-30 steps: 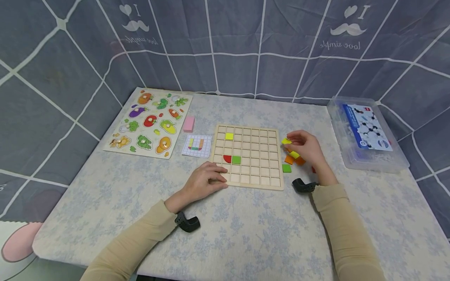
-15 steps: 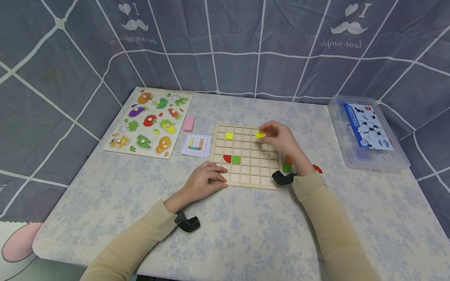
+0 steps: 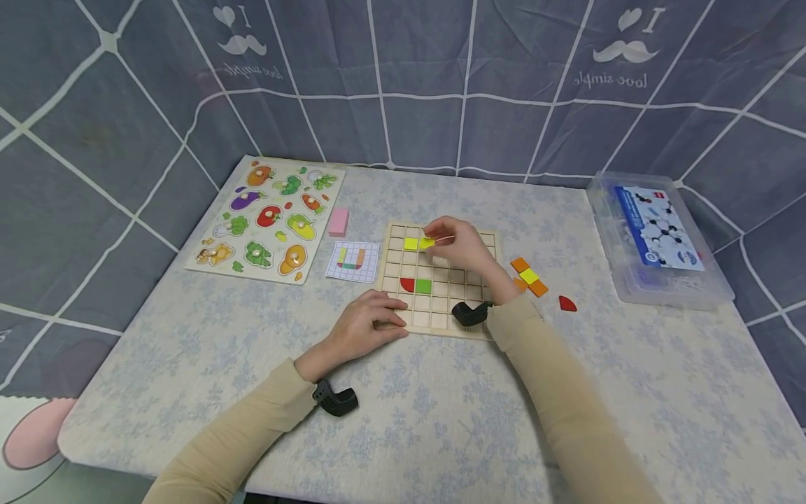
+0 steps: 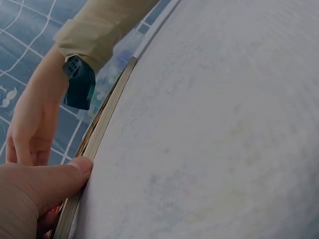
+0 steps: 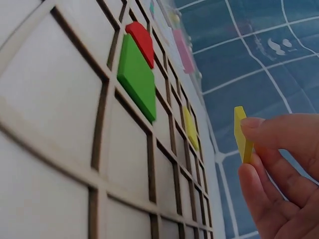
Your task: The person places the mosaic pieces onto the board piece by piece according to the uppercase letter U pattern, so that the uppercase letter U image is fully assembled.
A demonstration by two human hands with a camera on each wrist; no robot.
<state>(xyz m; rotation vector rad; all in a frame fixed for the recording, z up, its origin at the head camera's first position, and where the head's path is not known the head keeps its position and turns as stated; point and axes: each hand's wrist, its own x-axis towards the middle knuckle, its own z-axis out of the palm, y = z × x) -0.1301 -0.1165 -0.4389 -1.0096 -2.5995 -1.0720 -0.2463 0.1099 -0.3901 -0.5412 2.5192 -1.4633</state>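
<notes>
My right hand (image 3: 464,246) pinches a yellow square tile (image 5: 242,134) between thumb and fingers, above the upper left of the wooden grid board (image 3: 448,308). In the right wrist view the tile stands on edge, apart from the board. A second yellow tile (image 3: 411,243) sits in the cell just left of it. Lower down, a red quarter-circle tile (image 3: 408,285) and a green square tile (image 3: 424,287) lie side by side in cells. My left hand (image 3: 362,323) holds the board's lower left corner, its thumb (image 4: 65,181) against the front edge.
Loose orange tiles (image 3: 538,288) and a yellow one lie right of the board, near a red quarter-circle piece (image 3: 567,304). Left are a pattern card (image 3: 369,274), a pink block (image 3: 338,222) and a vegetable puzzle (image 3: 252,234). A plastic box (image 3: 667,290) stands far right.
My right hand picked up a yellow tile from the loose pieces and carried it left across the board, beside the other yellow tile. The left hand stayed at the corner.
</notes>
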